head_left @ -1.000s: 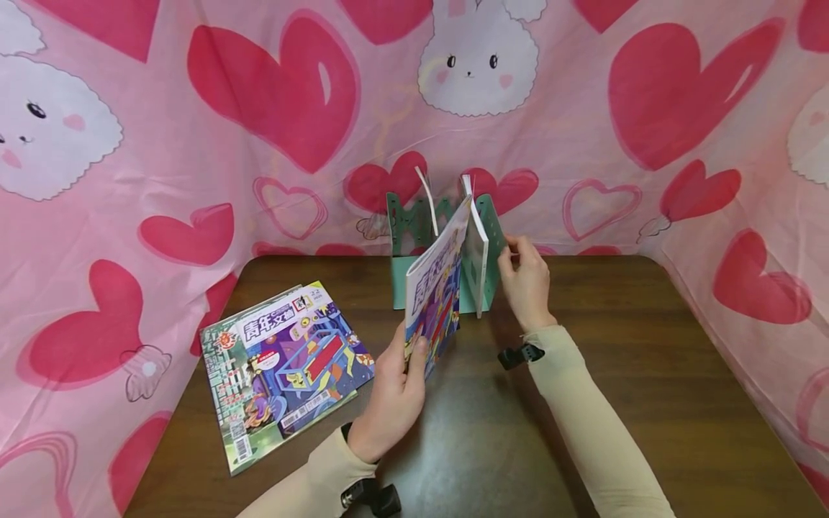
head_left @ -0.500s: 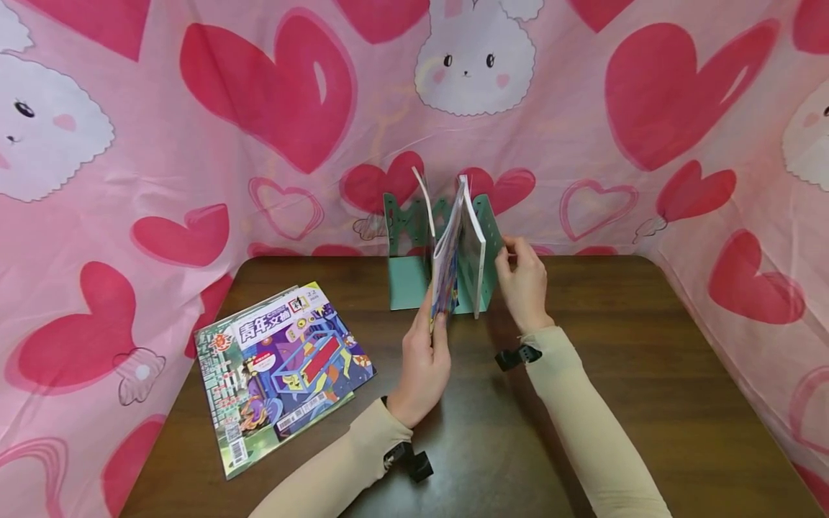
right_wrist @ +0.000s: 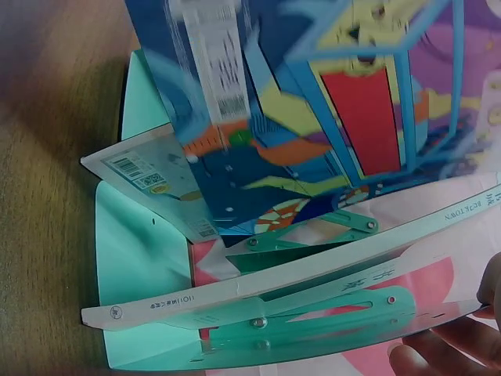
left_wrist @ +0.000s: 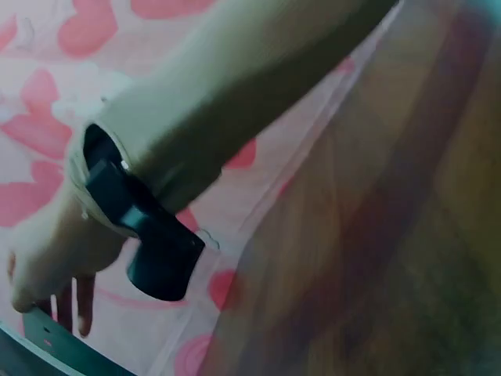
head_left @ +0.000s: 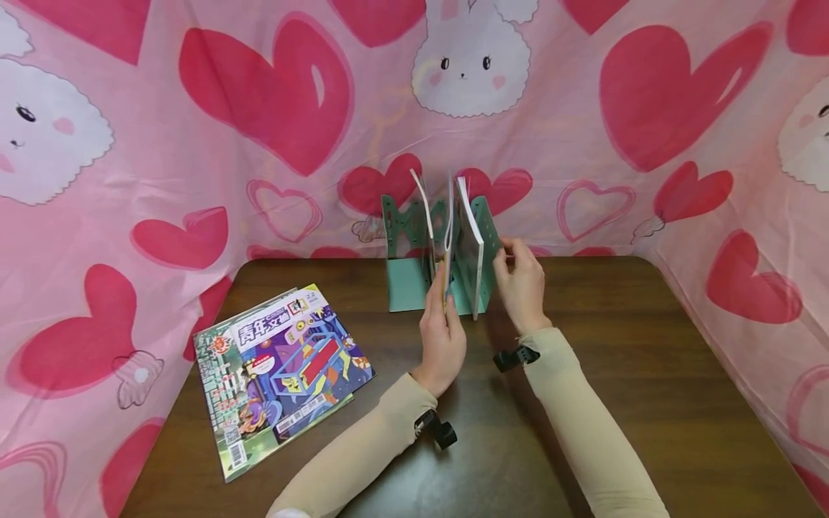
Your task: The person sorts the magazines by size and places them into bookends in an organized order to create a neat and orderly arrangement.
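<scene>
My left hand [head_left: 440, 345] holds a thin magazine [head_left: 448, 234] upright by its near edge, seen edge-on between two other upright volumes in a green metal expanding bookend [head_left: 406, 285]. The magazine's colourful purple-blue cover [right_wrist: 329, 86] fills the top of the right wrist view. My right hand [head_left: 523, 288] grips the edge of the bookend's right end plate, its fingertips [right_wrist: 446, 352] behind the plate. A white-spined book [right_wrist: 258, 283] stands beside that plate. On the other side, a thin volume [head_left: 423, 198] leans to the left. The left wrist view shows the right hand at the plate.
Two overlapping magazines, a purple one [head_left: 304, 360] on top of a green one [head_left: 223, 403], lie on the left of the brown wooden table [head_left: 622, 403]. Pink heart-print fabric [head_left: 246, 129] hangs close behind the bookend and along both sides.
My left hand has carried the magazine right and forward into the bookend, turning it from angled with its cover showing to nearly edge-on. The right hand has stayed at the end plate.
</scene>
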The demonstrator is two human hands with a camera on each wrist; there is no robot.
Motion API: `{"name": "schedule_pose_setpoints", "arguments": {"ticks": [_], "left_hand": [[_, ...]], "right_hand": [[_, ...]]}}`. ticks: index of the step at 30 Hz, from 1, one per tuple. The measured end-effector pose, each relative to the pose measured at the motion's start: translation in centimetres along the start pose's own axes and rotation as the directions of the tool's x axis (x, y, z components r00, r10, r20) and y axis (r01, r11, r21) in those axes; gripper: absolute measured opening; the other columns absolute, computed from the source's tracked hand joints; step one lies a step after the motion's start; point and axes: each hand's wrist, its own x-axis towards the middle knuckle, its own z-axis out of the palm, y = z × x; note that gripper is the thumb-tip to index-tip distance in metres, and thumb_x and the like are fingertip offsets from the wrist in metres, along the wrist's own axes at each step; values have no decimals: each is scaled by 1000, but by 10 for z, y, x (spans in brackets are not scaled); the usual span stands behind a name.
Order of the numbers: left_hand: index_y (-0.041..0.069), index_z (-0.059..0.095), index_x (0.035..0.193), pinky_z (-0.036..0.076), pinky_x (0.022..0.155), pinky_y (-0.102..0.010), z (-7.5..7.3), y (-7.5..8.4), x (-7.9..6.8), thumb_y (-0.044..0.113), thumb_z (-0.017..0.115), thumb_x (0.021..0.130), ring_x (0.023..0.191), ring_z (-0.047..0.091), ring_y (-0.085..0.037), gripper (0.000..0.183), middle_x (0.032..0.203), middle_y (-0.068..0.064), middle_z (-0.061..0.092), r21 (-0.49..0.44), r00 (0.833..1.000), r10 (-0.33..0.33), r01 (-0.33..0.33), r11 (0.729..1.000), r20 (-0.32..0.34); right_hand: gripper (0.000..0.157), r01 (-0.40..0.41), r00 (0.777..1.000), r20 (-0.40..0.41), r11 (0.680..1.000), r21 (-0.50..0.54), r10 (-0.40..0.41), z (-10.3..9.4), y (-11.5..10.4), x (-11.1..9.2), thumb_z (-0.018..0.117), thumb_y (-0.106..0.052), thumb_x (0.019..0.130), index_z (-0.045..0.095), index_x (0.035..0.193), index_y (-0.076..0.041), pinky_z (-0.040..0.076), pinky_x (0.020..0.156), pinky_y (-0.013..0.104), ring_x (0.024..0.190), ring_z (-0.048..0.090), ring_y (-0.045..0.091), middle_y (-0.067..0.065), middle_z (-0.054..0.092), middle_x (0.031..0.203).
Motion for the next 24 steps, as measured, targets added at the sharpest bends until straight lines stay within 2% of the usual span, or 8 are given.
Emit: {"name": "schedule_pose_setpoints", "arguments": {"ticks": [8,16,24], "left_hand": [[13,20,150,30,107,-40,21,-13,15,-8,41,94,138,26,-21,64,152,-4,25,35,998,51,-50,998,-31],[13,19,150,23,111,-39,39,-30,31,-5,41,94,139,23,-19,63,153,-4,23,116,996,69,-61,991,-64],[13,22,149,23,111,-40,49,-51,33,-2,37,96,139,25,-19,58,152,-9,27,163,990,64,-43,986,-124]], "right_hand": [[20,1,1000,-1,1000,-7,-1,-1,0,0,55,-12,91,64,107,-6,49,75,41,85,61,24,12,65,100],[20,4,1000,-12,1000,0,-4,-1,0,1,55,-12,90,64,107,-4,49,74,43,85,62,25,13,65,99],[20,17,1000,-7,1000,-8,-17,0,-1,1,55,-11,91,64,107,-4,49,74,42,86,61,24,11,65,98]]}}
